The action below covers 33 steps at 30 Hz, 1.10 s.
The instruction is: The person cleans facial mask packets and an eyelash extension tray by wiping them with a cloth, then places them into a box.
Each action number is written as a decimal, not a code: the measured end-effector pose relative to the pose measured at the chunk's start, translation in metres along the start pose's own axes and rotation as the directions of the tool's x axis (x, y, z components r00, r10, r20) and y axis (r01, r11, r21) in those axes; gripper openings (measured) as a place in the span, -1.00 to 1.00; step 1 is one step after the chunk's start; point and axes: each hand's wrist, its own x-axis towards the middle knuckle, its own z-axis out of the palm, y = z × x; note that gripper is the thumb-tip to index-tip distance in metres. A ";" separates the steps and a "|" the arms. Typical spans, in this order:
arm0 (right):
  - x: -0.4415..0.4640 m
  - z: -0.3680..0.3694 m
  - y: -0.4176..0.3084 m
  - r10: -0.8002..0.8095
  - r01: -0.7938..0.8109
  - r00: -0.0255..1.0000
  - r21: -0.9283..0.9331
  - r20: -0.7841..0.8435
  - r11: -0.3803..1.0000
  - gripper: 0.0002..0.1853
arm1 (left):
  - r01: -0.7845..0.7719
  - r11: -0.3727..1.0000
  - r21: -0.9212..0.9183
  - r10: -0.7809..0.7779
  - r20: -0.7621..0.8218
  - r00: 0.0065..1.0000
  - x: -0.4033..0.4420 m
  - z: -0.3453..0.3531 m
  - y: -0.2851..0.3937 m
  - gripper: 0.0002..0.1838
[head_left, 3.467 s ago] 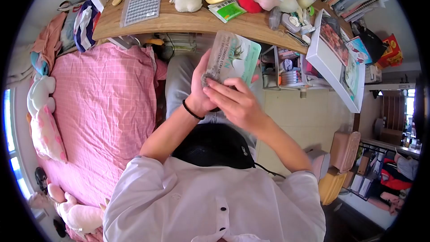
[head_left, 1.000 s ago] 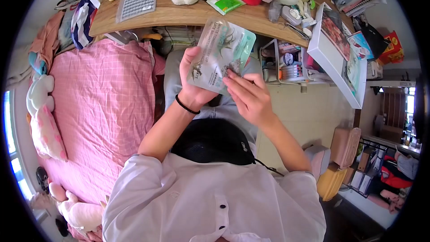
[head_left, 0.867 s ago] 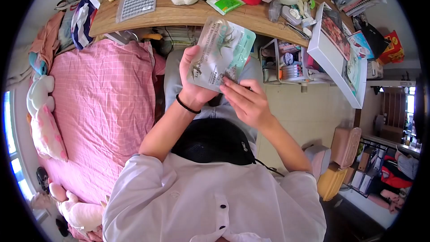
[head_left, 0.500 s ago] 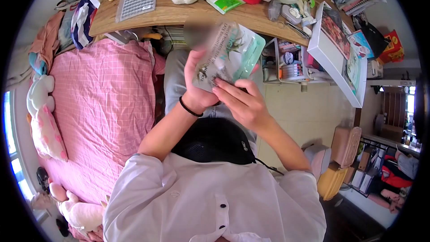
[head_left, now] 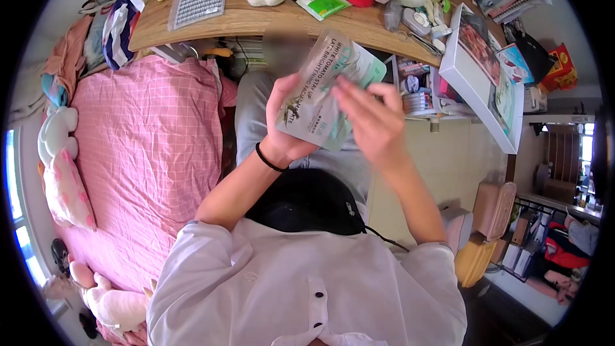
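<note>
A facial mask packet, pale grey and mint green with printed lettering, is held tilted above my lap. My left hand grips it along its lower left side, thumb on the front and the other fingers hidden behind. A black hair tie circles my left wrist. Over the packet's right part is my right hand, fingers stretched out across the printed face and blurred by motion. Whether those fingertips touch the surface I cannot tell.
Beyond my hands runs a wooden desk with a lash tray, a green packet and plush toys. An open white box juts out at the right. To the left lies a pink checked bed; a black bag rests against my waist.
My right hand has moved up and right across the packet, from its lower edge to its right part. The packet has turned slightly, so more lettering shows. My left hand keeps its hold.
</note>
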 end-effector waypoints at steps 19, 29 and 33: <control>0.008 0.014 0.000 -0.051 0.051 0.999 0.022 0.001 0.998 -0.51 | 0.074 0.985 -0.154 -0.055 0.126 0.991 0.007 -0.012 -0.002 -0.33; 0.004 0.029 -0.024 0.087 -0.079 0.996 0.202 -0.028 0.976 -0.52 | 0.129 0.987 -0.100 -0.120 0.089 0.989 0.007 0.005 -0.005 -0.38; 0.005 0.024 -0.018 -0.020 0.009 0.999 0.262 0.039 0.965 -0.53 | 0.079 0.997 0.012 -0.078 -0.102 0.992 0.004 -0.009 -0.011 -0.45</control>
